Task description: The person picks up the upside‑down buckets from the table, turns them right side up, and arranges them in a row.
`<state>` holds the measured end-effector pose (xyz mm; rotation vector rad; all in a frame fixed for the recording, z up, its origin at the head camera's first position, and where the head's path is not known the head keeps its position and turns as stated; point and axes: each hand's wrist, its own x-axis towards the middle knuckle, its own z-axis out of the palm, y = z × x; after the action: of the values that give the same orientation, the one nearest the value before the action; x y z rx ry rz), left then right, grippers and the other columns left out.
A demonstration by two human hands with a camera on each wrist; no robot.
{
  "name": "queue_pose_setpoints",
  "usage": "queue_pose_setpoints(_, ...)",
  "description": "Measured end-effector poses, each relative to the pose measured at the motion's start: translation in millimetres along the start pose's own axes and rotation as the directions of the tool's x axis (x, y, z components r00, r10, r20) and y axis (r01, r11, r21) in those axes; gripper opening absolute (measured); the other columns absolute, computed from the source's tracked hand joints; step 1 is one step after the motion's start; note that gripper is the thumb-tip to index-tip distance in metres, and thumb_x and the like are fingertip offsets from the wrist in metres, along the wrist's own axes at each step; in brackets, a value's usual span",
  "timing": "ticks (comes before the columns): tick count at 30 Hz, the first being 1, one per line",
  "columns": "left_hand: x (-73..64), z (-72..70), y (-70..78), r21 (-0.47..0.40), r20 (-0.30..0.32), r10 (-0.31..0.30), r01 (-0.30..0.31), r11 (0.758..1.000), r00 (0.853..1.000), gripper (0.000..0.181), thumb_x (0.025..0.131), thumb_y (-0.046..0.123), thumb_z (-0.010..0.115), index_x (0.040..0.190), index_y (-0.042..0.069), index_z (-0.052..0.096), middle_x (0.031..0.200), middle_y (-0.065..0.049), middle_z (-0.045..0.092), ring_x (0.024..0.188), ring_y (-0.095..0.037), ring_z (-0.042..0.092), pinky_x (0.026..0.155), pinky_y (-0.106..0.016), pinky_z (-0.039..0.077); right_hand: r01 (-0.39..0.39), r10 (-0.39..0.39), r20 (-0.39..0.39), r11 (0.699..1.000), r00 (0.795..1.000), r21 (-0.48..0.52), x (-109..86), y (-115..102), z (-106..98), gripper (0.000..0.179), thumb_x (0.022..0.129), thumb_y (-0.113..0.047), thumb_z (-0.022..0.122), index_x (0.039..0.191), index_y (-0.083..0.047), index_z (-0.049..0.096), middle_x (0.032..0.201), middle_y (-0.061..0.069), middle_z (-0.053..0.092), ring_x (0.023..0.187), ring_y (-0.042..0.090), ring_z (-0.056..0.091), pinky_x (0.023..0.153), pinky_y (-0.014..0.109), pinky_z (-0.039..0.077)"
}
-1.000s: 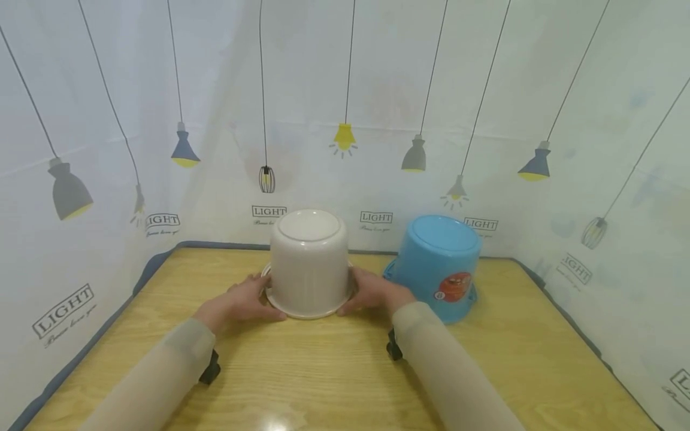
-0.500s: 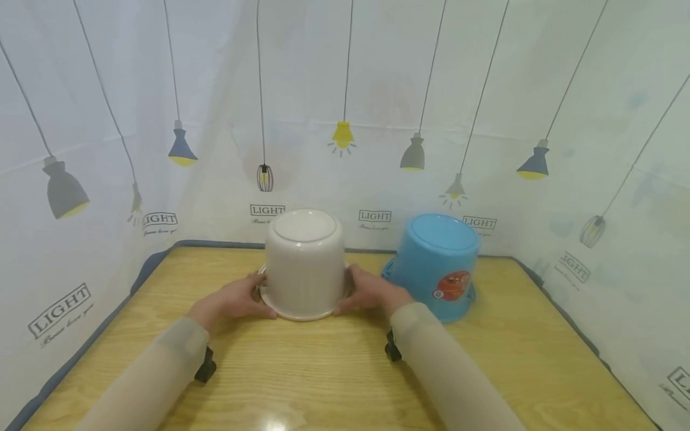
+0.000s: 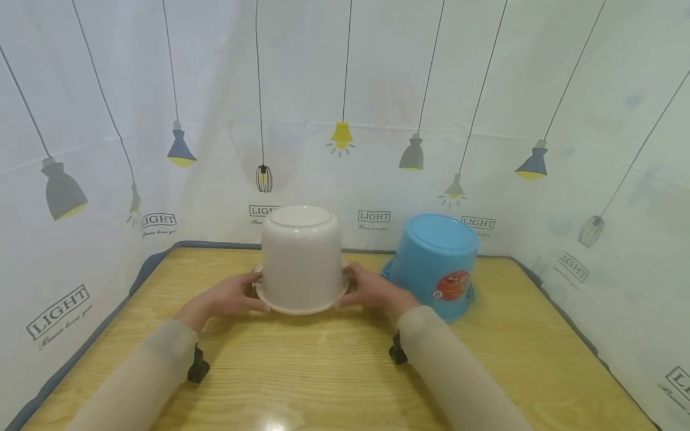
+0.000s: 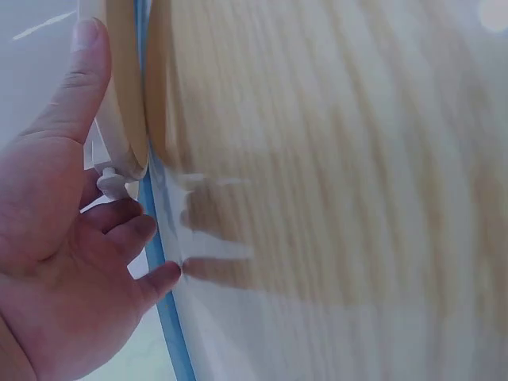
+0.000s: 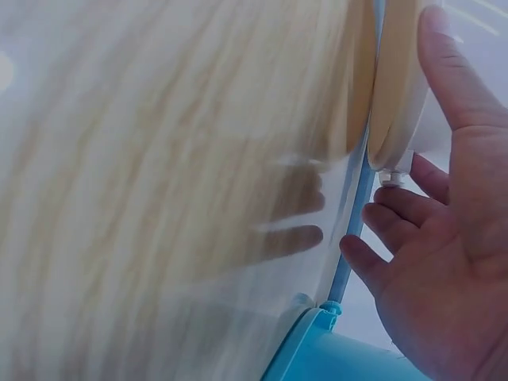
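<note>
Left hand [image 3: 233,297] and right hand [image 3: 375,293] pinch the white bucket [image 3: 302,260]; uneven grip could tip it into the blue bucket [image 3: 431,257] beside it!

From the head view I got soft, even, faintly hazy light, with one white glare spot on the table [image 3: 302,365] at the bottom of the frame and pale highlights around the top of the upturned white bucket [image 3: 302,263]. My wrist views came through cooler and washed out, the glossy surface throwing back dark reflections of the left hand [image 4: 71,238] and right hand [image 5: 444,238]. There, the wood grain [image 4: 317,143] looked soft and smeared, and a burned-out spot marked one edge of each.
</note>
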<state>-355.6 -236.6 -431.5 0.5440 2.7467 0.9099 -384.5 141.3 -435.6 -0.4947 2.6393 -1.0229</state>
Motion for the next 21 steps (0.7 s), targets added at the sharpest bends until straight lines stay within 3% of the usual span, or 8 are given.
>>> queue_pose_setpoints(5, -3.5, -5.0, -0.1, -0.008, -0.009, -0.030, 0.030, 1.000, 1.000, 0.114, 0.089, 0.062, 0.086, 0.171, 0.003, 0.035, 0.174, -0.031, 0.035, 0.160, -0.058, 0.031, 0.130, -0.075, 0.028, 0.007, -0.007, -0.010, 0.999, 1.000, 0.040, -6.5, -1.3, -1.9, 0.108, 0.078, -0.065, 0.094, 0.164, -0.023, 0.046, 0.178, 0.008, 0.039, 0.166, 0.038, 0.033, 0.135, 0.065, 0.030)
queue_pose_setpoints(8, -4.4, -6.7, -0.9, -0.026, -0.017, -0.025, 0.024, 0.999, 1.000, 0.111, 0.090, 0.063, 0.084, 0.170, 0.003, 0.035, 0.174, -0.031, 0.034, 0.161, -0.058, 0.030, 0.130, -0.075, 0.028, 0.016, -0.014, -0.020, 0.996, 1.000, 0.086, -9.4, -1.5, -3.3, 0.107, 0.079, -0.065, 0.094, 0.165, -0.023, 0.046, 0.179, 0.009, 0.037, 0.167, 0.039, 0.032, 0.135, 0.065, 0.029)
queue_pose_setpoints(14, -6.4, -8.8, 0.0, -0.060, -0.057, 0.022, -0.025, 0.998, 0.998, 0.104, 0.094, 0.057, 0.083, 0.167, -0.002, 0.039, 0.173, -0.032, 0.034, 0.159, -0.058, 0.035, 0.129, -0.070, 0.035, 0.062, -0.054, -0.048, 0.984, 0.997, 0.168, -11.5, -3.6, -5.6, 0.101, 0.085, -0.058, 0.092, 0.166, -0.018, 0.046, 0.178, 0.011, 0.038, 0.166, 0.038, 0.035, 0.136, 0.060, 0.030)
queue_pose_setpoints(21, -10.7, -8.4, 3.9, -0.127, -0.105, 0.000, -0.013, 0.992, 0.994, 0.096, 0.097, 0.056, 0.081, 0.165, -0.001, 0.044, 0.168, -0.032, 0.045, 0.151, -0.056, 0.050, 0.123, -0.066, 0.047, 0.094, -0.072, -0.081, 0.945, 0.994, 0.312, -15.8, -8.4, -6.5, 0.088, 0.093, -0.043, 0.090, 0.164, -0.011, 0.048, 0.176, 0.013, 0.041, 0.162, 0.039, 0.042, 0.132, 0.057, 0.039)
